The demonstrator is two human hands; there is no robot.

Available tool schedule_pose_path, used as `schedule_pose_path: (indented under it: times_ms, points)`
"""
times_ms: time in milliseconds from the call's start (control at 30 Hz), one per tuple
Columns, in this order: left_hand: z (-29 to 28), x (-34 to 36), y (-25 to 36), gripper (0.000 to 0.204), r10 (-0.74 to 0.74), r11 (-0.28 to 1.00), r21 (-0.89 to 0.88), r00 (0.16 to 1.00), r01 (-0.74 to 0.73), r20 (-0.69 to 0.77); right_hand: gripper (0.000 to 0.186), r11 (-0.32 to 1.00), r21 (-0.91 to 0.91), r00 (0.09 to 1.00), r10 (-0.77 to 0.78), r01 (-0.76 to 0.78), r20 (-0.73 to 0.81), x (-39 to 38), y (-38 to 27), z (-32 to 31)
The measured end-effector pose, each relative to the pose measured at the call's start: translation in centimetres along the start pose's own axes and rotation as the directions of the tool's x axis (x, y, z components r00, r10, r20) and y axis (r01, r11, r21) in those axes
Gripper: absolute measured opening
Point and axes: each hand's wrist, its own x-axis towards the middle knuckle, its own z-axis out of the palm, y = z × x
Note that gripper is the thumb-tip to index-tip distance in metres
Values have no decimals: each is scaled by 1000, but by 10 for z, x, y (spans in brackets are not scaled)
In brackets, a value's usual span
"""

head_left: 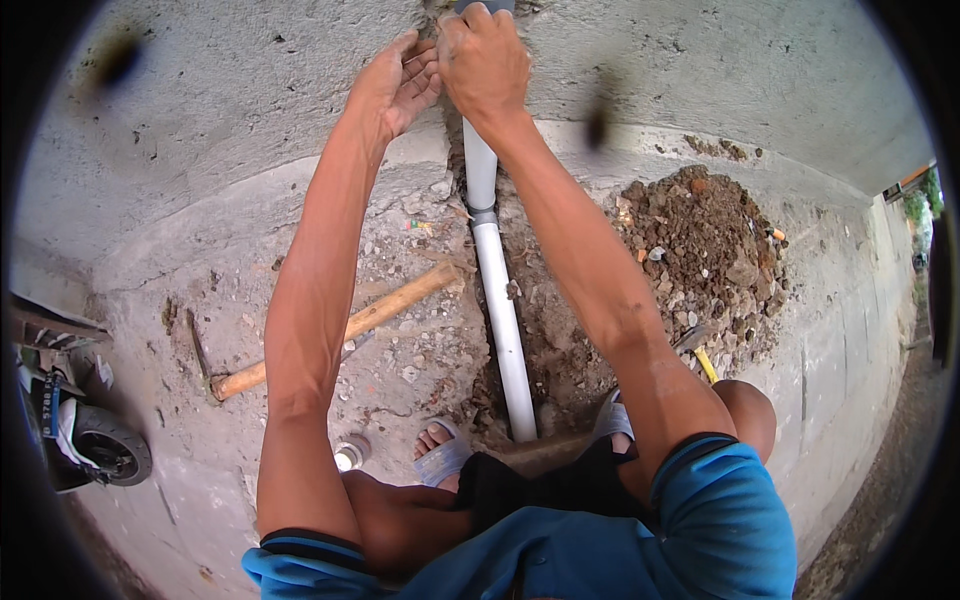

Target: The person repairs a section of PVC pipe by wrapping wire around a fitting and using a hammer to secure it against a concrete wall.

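A pipe runs down a slot in the rough grey wall and into a narrow trench between my feet. Its white lower length (508, 340) meets the grey upper length (480, 170) at a grey coupling (483, 215). At the top edge, a darker grey fitting (490, 5) shows partly behind my right hand (484, 62). That hand is closed in front of the pipe; whatever its fingers hold is hidden. Close on its left, my left hand (402, 82) is raised with the palm turned inward and the fingers loosely apart, nothing visible in them.
A pickaxe with a wooden handle (395, 302) lies left of the trench. To the right stands a heap of soil and rubble (700, 235), with a yellow-handled tool (706, 364) by my knee. A small container (350, 454) sits near my left foot; a motorbike wheel (110, 445) is far left.
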Motion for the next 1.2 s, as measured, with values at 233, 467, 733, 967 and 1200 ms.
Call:
schedule_pose_path:
  times_ms: [233,467,733,967,1200]
  points:
    - [15,8,0,26,-99,988,-118,995,97,-14,6,1000,1,999,-16,16,-30,-6,2,7]
    - [20,17,12,21,-158,979,-126,987,158,14,17,994,109,989,-47,32,139,-5,10,-13]
    - [3,34,7,17,-199,865,-441,971,238,134,29,779,-162,775,624,-606,97,-131,126,-158]
    - [-26,75,19,18,-224,583,-693,904,423,363,29,314,-900,486,863,-302,138,-368,214,-345]
    - [-34,94,18,18,-248,584,-617,840,527,483,40,328,-782,579,814,-530,-52,-391,210,-417]
